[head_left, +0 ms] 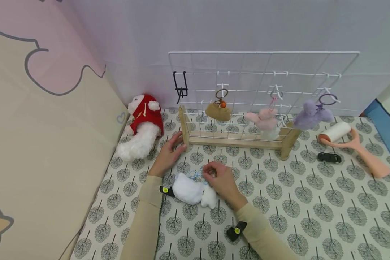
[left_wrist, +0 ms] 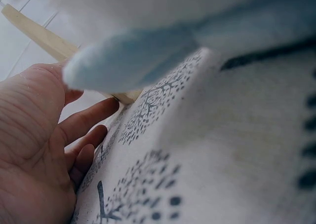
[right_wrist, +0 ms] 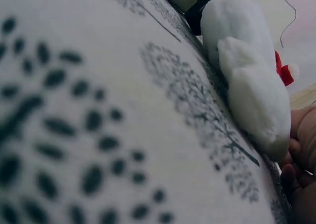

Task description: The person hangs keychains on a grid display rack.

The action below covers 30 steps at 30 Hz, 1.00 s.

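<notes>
My left hand (head_left: 169,153) is at the left wooden foot (head_left: 183,124) of the white wire rack, thumb in front and fingertips right at the wood. In the left wrist view its fingers are loosely bent by the foot's lower end. Nearer me lie two white plush keychains side by side: a larger one (head_left: 187,189) with a light blue ring (head_left: 193,174), and a smaller one (head_left: 209,197). My right hand (head_left: 221,180), thumb and forefinger together, pinches the top end of the smaller plush keychain; its fingers hide the pinched part.
Brown (head_left: 218,112), pink (head_left: 264,120) and purple (head_left: 312,115) plush keychains hang from hooks on the wire rack (head_left: 243,73). A black hook (head_left: 181,88) is at its left. A white plush toy in red (head_left: 146,117) stands left; a lint roller (head_left: 360,148) and black toy car (head_left: 329,157) lie right.
</notes>
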{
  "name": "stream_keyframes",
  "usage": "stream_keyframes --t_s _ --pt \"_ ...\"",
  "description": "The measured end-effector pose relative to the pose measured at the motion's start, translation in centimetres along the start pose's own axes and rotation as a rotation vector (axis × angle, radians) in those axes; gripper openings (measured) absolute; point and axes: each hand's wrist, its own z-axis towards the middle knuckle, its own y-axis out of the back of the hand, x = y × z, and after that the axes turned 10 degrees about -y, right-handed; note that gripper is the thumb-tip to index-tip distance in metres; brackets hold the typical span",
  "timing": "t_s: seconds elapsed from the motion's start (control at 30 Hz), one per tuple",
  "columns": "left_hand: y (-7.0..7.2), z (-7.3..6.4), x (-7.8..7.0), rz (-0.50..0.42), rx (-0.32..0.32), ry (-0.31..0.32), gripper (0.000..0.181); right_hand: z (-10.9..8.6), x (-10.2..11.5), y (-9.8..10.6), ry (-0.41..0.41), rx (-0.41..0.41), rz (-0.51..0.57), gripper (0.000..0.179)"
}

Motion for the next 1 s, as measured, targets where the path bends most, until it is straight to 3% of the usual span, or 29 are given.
stream_keyframes --t_s 0.27,0.43,0.77,1.0 --pt "0.1 0.0 -0.2 -0.003 0.0 -0.001 0.063 -0.5 -0.1 -0.1 0.091 0.004 -0.11 0.022" --pt "0.1 0.0 -0.2 -0.016 0.001 0.006 0.064 -0.8 -0.1 -0.2 0.08 0.034 -0.165 0.024" --pt "-0.1 0.0 0.0 -0.019 -0.01 0.027 0.064 -1.2 0.0 -0.6 0.139 0.017 -0.179 0.02" --pt "-0.1 0.2 0.2 -0.007 -0.008 0.018 0.064 -1.3 -0.3 -0.5 0.205 -0.021 -0.183 0.029"
